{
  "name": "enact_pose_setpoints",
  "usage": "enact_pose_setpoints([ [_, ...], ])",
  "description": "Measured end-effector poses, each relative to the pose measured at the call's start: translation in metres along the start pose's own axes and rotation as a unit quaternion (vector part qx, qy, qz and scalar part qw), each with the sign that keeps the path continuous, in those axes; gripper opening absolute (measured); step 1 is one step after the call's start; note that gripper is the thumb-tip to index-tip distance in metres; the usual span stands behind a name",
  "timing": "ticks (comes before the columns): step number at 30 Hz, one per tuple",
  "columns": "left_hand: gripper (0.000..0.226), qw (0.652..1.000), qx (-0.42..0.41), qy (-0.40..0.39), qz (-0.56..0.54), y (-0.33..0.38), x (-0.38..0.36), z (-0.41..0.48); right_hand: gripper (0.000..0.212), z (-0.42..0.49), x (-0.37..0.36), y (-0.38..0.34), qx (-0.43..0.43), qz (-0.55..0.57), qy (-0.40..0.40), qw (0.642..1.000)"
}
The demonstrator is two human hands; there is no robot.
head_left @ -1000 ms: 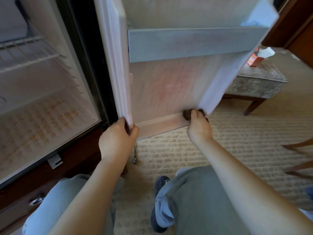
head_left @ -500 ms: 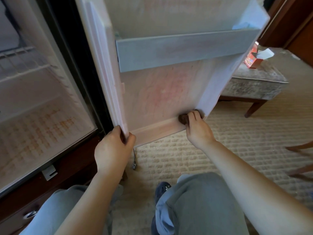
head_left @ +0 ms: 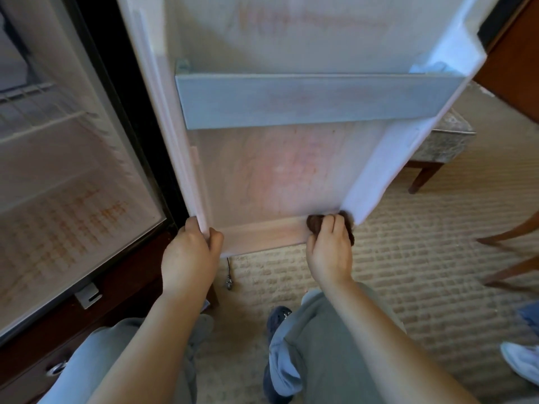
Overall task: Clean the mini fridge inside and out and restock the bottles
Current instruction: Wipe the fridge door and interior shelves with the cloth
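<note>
Mini fridge, left of view: cavity open, white liner, wire shelf high inside. The unit sits in a dark wood cabinet.

Fridge door: swung wide, inner face toward the camera, bottom edge hanging over beige ribbed carpet.

Door shelf rail: crosses the inner panel above its middle (pale grey, level).

Upholstered footstool: on the carpet behind the door's right edge.

Left hand: grips the door's lower left corner, thumb on the inner face, fingers wrapped behind the edge.

Right hand: fingers curled over a dark brown cloth, pressing it onto the bottom ledge of the inner panel, near the lower right corner.

Cloth: bunched, mostly covered by the fingers, touching the ledge.
</note>
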State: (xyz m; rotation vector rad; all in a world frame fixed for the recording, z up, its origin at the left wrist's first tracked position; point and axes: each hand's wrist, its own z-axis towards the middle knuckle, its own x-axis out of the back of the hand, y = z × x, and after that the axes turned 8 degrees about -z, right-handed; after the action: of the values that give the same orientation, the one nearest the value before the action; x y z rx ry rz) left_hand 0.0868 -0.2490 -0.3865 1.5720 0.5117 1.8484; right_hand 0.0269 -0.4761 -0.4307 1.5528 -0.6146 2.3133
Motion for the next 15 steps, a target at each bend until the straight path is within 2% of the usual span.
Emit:
enact_pose_setpoints([
  [3,0.021,1.000,-0.003,-0.009,-0.008,-0.001,0.001,-0.001,0.028,-0.020,0.001,-0.019,0.016,0.004,0.009,1.000],
  [7,0.020,0.999,0.027,-0.035,0.025,0.009,0.006,0.001,0.027,-0.050,-0.004,-0.075,0.143,0.047,0.006,0.989],
  [9,0.025,0.998,0.015,-0.030,0.044,0.006,0.006,0.002,0.030,-0.059,-0.008,-0.095,0.191,0.090,-0.004,0.978],
  [12,0.035,0.995,-0.028,-0.029,0.092,-0.001,0.003,0.002,0.034,-0.057,-0.012,-0.087,0.253,0.081,-0.021,0.964],
  [15,0.024,0.997,-0.028,-0.015,0.065,-0.001,0.005,0.004,0.037,-0.032,-0.007,-0.054,0.262,0.045,-0.023,0.964],
])
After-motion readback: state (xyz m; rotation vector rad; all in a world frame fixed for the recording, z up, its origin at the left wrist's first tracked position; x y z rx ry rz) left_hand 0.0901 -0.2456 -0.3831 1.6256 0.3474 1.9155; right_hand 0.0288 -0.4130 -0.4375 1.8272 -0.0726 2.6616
